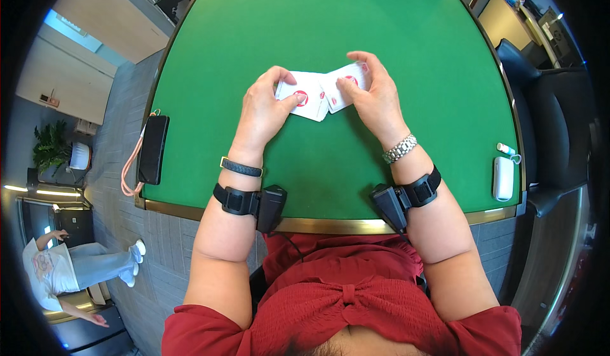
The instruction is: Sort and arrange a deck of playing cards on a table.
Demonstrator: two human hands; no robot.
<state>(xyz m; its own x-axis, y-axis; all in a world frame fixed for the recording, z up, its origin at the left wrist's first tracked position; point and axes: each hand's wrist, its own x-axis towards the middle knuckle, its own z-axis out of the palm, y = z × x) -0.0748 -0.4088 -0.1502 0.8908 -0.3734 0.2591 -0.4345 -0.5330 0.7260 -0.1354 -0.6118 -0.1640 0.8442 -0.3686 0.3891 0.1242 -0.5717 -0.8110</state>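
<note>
Two packets of white playing cards with red print meet at their inner corners above the green felt table (329, 165). My left hand (269, 103) grips the left packet of cards (307, 108), thumb on top and fingers curled at its far left edge. My right hand (374, 94) has hold of the right packet of cards (337, 94), its thumb on the face and its index finger raised past the far corner. The right packet is tilted against the left one. Whether the packets rest on the felt or are slightly lifted, I cannot tell.
A black smartphone (154, 150) with a pink cord lies at the left edge. Near the right edge are a white case (503, 179) and a small tube (505, 149). A black chair (557, 118) stands to the right. A person (71, 268) stands on the floor at lower left.
</note>
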